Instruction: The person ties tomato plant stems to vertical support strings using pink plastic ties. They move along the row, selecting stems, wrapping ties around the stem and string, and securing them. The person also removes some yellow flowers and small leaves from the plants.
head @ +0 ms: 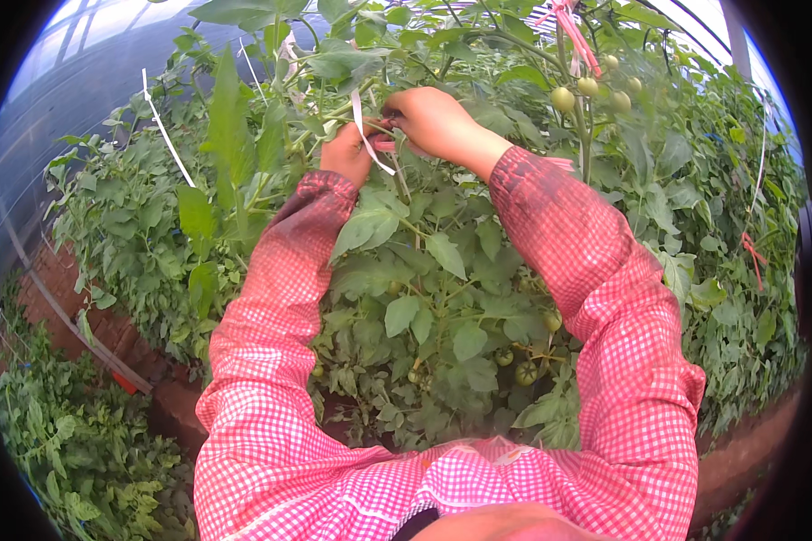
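Note:
My left hand (347, 150) and my right hand (440, 122) meet at a tomato plant's stem, with fingertips almost touching. Between them shows a pink plastic tie strip (384, 145), gripped in the left fingers. The right hand is bent over with thumb and fingers pinched together; a pink end (558, 163) sticks out behind its wrist. What exactly the right fingertips pinch is partly hidden, but it appears to be the same pink strip. A white strip (359, 122) hangs in front of the left fingers. Tomato leaves (372, 226) spread just below both hands.
Green tomatoes (562, 99) hang at the upper right beside a stem with pink ties (572, 34). More green tomatoes (526, 372) hang low. White strings (166, 132) run down at the left. Plastic sheeting (101, 74) forms the greenhouse wall; a curved pole (74, 318) crosses bare soil.

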A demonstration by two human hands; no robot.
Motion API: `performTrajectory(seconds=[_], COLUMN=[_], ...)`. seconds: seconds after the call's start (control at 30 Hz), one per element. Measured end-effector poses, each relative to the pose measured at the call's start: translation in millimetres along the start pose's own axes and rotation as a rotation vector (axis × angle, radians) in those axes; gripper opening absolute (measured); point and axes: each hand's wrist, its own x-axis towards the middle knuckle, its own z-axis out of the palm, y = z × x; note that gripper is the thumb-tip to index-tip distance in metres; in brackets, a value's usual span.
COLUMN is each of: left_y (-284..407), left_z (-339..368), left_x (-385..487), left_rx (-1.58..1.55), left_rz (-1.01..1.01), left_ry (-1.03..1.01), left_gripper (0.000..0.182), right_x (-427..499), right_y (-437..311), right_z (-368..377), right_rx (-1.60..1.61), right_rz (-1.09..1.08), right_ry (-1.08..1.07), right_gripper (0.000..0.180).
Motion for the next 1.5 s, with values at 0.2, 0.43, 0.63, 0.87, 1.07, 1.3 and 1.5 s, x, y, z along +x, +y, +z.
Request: performTrajectory(seconds=[0.2, 0.43, 0.63, 0.87, 1.07, 1.3, 1.5], left_y=[-4, 3, 11, 10, 6, 2, 9], left_z=[3, 1, -3, -10, -6, -5, -2], left_x=[2, -2, -5, 5, 0, -3, -3], left_rx=[-0.343, -0.113, 0.792, 0.860, 0.842, 1.021, 1.020], left_rz=[-0.209, -0.135, 0.304, 0.498, 0.352, 0.223, 0.184], left_ry=[0.089, 0.077, 0.077, 0.138, 0.279, 0.307, 0.256], left_gripper=[0.029, 0.042, 0.025, 0.015, 0.024, 0.018, 0.011], right_x=[-3, 20, 28, 40, 34, 21, 22], right_y=[-2, 9, 7, 9, 23, 15, 12], right_z=[-5, 0, 3, -1, 5, 7, 12], right_rx=[-0.073, 0.255, 0.153, 0.258, 0.301, 0.024, 0.003], right_rz=[0.047, 0.121, 0.083, 0.128, 0.000, -0.263, -0.275], right_ry=[-0.154, -0.157, -0.315, -0.465, -0.329, -0.058, -0.034], right_gripper=[0.017, 0.022, 0.025, 0.026, 0.022, 0.016, 0.026])
